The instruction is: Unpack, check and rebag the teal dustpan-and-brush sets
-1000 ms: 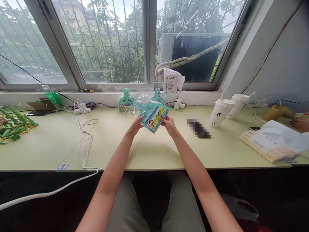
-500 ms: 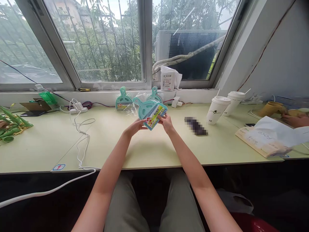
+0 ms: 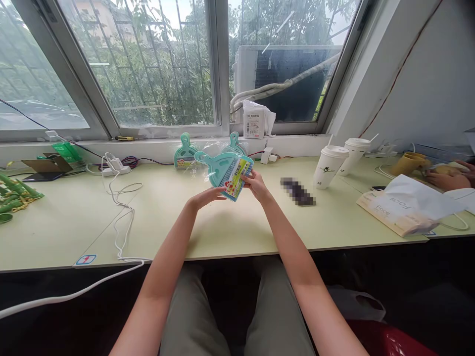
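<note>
A teal dustpan-and-brush set (image 3: 219, 169) with a yellow label hangs tilted above the table, its handle toward the upper left, in clear plastic film. My right hand (image 3: 255, 185) pinches its right side by the label. My left hand (image 3: 208, 198) has its fingers stretched out beneath the lower left edge, the fingertips touching it or nearly so. Behind it, against the wall, stand two similar teal sets, one on the left (image 3: 184, 154) and one on the right (image 3: 235, 142), the latter partly hidden.
Two white lidded cups (image 3: 329, 168) with straws and a paper bag (image 3: 404, 205) stand right. A pixelated dark object (image 3: 298, 192) lies nearer. White cables (image 3: 120, 207) cross the left side. Another person's hand (image 3: 449, 179) shows far right.
The held set has turned slightly, its handle lower and farther left. My left fingers have straightened and loosened from its edge. The whole view has shifted a little.
</note>
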Tool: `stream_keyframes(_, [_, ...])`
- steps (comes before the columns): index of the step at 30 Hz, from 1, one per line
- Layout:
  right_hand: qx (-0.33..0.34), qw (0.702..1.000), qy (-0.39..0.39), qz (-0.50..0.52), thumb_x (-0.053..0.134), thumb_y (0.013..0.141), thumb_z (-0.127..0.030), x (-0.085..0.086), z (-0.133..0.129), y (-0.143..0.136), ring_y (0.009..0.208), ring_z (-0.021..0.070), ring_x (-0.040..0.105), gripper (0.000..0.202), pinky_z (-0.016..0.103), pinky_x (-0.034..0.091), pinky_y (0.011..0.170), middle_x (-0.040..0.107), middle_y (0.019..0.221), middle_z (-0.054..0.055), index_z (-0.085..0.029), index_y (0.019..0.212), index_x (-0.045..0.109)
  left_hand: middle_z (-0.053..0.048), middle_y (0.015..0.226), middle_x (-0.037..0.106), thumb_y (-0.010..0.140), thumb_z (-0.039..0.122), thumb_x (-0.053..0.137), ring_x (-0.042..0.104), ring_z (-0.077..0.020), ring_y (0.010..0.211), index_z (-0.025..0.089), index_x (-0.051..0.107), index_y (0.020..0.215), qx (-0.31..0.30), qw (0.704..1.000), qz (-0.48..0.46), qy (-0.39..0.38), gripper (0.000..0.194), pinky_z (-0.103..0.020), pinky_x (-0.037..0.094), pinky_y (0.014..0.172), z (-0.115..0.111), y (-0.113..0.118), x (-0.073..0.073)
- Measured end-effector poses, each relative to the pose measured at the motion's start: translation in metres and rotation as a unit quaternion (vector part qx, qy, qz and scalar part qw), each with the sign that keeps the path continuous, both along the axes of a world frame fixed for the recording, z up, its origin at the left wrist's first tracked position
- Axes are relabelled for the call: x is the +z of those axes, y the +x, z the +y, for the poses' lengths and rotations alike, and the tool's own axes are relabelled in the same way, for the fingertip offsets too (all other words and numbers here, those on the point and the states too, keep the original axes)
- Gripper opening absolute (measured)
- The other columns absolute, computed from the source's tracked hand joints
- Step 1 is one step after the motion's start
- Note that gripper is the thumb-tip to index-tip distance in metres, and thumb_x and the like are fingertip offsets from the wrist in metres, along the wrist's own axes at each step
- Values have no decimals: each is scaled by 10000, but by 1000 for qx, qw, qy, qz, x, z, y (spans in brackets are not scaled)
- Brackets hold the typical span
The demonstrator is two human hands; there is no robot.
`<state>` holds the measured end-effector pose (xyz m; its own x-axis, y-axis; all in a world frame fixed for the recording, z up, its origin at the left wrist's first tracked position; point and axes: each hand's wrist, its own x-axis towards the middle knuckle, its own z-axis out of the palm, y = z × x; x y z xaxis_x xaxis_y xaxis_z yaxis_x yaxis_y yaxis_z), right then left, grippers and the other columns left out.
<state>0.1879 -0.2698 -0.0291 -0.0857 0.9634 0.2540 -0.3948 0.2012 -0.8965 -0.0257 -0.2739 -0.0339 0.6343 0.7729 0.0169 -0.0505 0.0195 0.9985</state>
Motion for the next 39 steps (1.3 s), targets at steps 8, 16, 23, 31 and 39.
stream_keyframes(8, [-68,997,19,35,814,676,-290,-6,1,-13,853,209,703,402,366,619,762,721,909,37,-193,972,560,-107,1282,634,840,545,585,554,-234,1228,245,547,1325,-147,977,147,56,572,-373,364,1046,-13,1,6])
stream_keyframes(16, [-129,991,4,40,747,719,-234,-15,6,-14,865,195,696,344,393,618,787,710,910,34,-200,982,528,-122,926,683,951,602,135,651,-221,810,155,633,905,521,798,195,231,671,-367,443,821,14,-41,8])
stream_keyframes(23, [-124,992,-11,1,750,717,-239,-29,6,-34,811,191,694,338,379,628,735,706,861,30,-193,978,539,-88,915,613,918,479,482,557,-249,962,204,593,832,432,626,343,552,310,-349,429,804,7,-4,-6])
stream_keyframes(31, [-153,988,-20,5,700,746,-204,-33,4,-38,852,182,686,305,346,622,740,709,924,46,-192,1009,548,-92,909,610,976,292,402,562,-229,901,193,580,919,384,609,419,554,211,-304,415,674,0,21,-16])
stream_keyframes(39, [-158,987,-28,17,708,736,-225,-38,7,-36,860,185,676,298,357,618,747,701,956,58,-188,997,569,-103,1001,592,916,123,434,547,-231,906,222,613,1046,323,582,465,584,242,-299,401,618,-1,20,-18])
